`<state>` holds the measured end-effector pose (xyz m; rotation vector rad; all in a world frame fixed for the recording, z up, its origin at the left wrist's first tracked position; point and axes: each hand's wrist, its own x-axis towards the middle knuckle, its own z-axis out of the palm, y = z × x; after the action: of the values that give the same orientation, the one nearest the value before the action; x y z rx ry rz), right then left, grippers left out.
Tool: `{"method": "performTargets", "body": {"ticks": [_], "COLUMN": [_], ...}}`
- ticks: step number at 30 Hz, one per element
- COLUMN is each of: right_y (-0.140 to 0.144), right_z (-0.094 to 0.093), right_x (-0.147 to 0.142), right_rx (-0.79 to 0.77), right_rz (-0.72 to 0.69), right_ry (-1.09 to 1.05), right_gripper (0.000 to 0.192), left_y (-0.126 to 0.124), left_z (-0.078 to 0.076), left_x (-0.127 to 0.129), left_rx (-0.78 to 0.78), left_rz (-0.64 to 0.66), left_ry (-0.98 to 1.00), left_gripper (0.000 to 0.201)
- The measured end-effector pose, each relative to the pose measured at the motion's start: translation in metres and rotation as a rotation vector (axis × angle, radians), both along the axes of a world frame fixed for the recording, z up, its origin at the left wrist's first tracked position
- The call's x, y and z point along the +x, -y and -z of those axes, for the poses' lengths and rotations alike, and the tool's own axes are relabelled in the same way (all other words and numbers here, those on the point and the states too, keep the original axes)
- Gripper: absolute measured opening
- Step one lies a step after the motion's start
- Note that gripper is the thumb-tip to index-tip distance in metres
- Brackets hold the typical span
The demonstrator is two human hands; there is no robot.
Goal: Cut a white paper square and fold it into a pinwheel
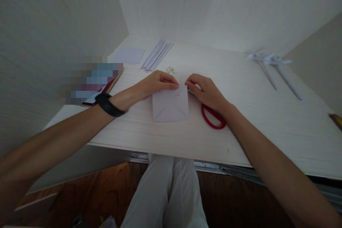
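The left hand and right hand each pinch the far edge of a square paper lying flat on the worktop, fingers curled. Red scissors lie just beside the paper, under the right wrist.

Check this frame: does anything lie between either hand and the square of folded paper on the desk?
Nothing visible does. The left hand and right hand both touch the folded paper at its far edge; the red scissors lie beside it, under the right hand.
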<state>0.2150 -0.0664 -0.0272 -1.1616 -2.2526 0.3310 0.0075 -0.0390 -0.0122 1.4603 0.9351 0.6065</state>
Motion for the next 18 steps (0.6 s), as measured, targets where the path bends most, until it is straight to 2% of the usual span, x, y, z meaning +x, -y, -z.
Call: {"method": "performTargets", "body": {"ticks": [2, 5, 8, 10, 11, 13, 18], "right_y": [-0.003, -0.007, -0.010, -0.010, -0.009, -0.007, -0.006], "right_z": [0.004, 0.005, -0.003, -0.011, -0.015, -0.021, -0.015], "right_x": [0.005, 0.013, 0.014, 0.008, 0.002, -0.011, -0.028], "right_rx": [0.073, 0.098, 0.125, 0.095, 0.019, -0.318, -0.540], "right_rz": [0.002, 0.007, 0.038, 0.070, 0.092, 0.013, -0.137], "right_ry": [0.111, 0.179, 0.165, 0.055, -0.092, -0.439, -0.653], "right_gripper": [0.018, 0.017, 0.016, 0.017, 0.017, 0.014, 0.017], "left_y": [-0.001, -0.003, -0.002, -0.002, -0.001, -0.002, -0.007], "left_z": [0.002, 0.004, 0.005, 0.002, 0.000, -0.005, -0.014], "left_x": [-0.001, -0.002, -0.001, -0.001, -0.002, -0.005, -0.014], "left_rx": [0.021, 0.032, 0.009, -0.005, -0.001, 0.036, 0.085], "left_rz": [0.007, 0.017, 0.026, 0.037, 0.041, 0.040, 0.089], "left_ry": [0.014, 0.026, 0.031, 0.038, 0.037, 0.025, -0.042], "left_gripper": [0.001, 0.001, 0.002, 0.002, 0.002, 0.003, 0.011]}}
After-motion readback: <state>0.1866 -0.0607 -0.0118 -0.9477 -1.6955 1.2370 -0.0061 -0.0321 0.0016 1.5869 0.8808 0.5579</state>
